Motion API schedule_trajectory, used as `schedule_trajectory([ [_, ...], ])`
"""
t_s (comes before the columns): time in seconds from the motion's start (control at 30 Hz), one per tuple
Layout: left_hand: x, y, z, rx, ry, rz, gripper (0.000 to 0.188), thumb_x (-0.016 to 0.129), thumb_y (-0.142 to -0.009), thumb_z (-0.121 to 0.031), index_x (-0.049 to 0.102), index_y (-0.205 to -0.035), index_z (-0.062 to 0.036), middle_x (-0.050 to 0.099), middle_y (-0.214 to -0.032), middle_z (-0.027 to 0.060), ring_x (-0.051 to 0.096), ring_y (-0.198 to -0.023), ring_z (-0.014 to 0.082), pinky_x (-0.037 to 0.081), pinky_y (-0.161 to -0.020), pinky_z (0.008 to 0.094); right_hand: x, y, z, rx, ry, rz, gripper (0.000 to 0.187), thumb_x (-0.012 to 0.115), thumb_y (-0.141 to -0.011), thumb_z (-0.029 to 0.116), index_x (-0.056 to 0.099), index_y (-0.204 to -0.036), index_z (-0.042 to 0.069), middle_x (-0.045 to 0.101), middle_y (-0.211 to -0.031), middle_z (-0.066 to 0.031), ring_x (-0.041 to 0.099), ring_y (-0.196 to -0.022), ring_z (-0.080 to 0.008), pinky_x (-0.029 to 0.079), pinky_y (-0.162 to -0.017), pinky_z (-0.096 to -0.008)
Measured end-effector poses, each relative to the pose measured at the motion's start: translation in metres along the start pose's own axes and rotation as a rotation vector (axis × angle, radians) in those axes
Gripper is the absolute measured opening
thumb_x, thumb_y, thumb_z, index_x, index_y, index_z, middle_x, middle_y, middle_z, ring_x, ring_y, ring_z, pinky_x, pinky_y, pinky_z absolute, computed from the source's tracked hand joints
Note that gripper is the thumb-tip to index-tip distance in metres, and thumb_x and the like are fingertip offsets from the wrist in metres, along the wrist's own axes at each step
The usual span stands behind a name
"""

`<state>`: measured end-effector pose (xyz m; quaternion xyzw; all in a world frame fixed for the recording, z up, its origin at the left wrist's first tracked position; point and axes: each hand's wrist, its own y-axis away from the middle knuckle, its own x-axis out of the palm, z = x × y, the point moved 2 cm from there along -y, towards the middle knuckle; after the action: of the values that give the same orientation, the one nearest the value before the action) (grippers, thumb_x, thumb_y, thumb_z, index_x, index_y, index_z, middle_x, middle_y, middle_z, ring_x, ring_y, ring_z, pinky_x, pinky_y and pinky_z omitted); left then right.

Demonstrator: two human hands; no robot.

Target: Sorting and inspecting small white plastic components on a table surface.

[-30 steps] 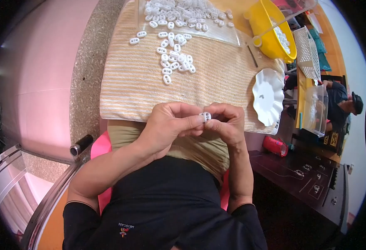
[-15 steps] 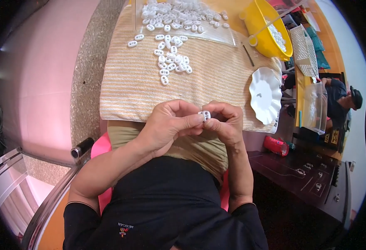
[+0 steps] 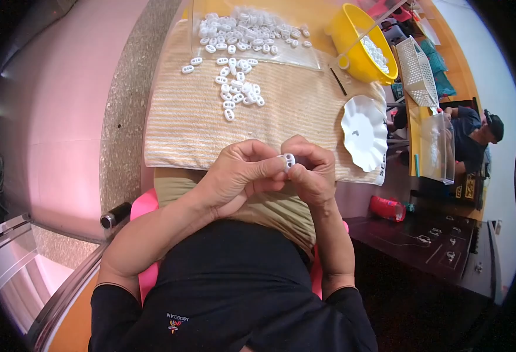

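A small white oval plastic piece with two holes (image 3: 290,160) is held up between my two hands, just off the table's near edge and above my lap. My left hand (image 3: 237,176) pinches its left side between thumb and fingers. From the other side, my right hand (image 3: 315,171) grips it with thumb and forefinger. The fingers hide part of the piece. Beyond my hands, several loose pieces of the same kind (image 3: 229,115) lie scattered on the striped towel (image 3: 181,126) covering the table.
At the back, a clear tray (image 3: 293,58) bears a heap of white pieces. A yellow tub (image 3: 346,35) with white pieces stands at the far right, near a dark thin stick (image 3: 338,82). A white wavy-rimmed plate (image 3: 372,149) sits nearer. Another person (image 3: 475,132) sits further right.
The white piece is tilted slightly differently between my fingers, and my right hand's fingers have shifted a little. The table has moved slightly in the view.
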<state>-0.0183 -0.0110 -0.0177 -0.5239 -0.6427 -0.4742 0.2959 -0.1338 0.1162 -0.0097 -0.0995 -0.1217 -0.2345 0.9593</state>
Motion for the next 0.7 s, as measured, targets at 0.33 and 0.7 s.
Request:
schedule_trajectory([
  [0.33, 0.005, 0.002, -0.001, 0.038, -0.033, 0.039, 0.011, 0.071, -0.086, -0.011, 0.062, -0.09, -0.0051, 0.067, -0.087, 0.0065, 0.065, -0.076, 0.0126, 0.057, -0.068, 0.0234, 0.008, -0.001, 0.002, -0.116, 0.036, -0.045, 0.028, 0.073, -0.082, 0.006, 0.067, -0.108, -0.002, 0.058, -0.113, -0.0154, 0.059, -0.097, -0.0178, 0.049, -0.084, -0.0283],
  [0.7, 0.005, 0.005, 0.006, 0.052, -0.056, 0.068, 0.01, 0.07, -0.087, -0.01, 0.06, -0.084, -0.0076, 0.066, -0.086, 0.0045, 0.063, -0.072, 0.0105, 0.055, -0.064, 0.0213, 0.011, 0.005, 0.009, -0.122, 0.147, 0.004, 0.027, 0.072, -0.082, 0.002, 0.067, -0.108, -0.003, 0.06, -0.115, -0.0176, 0.062, -0.097, -0.0203, 0.052, -0.081, -0.0294],
])
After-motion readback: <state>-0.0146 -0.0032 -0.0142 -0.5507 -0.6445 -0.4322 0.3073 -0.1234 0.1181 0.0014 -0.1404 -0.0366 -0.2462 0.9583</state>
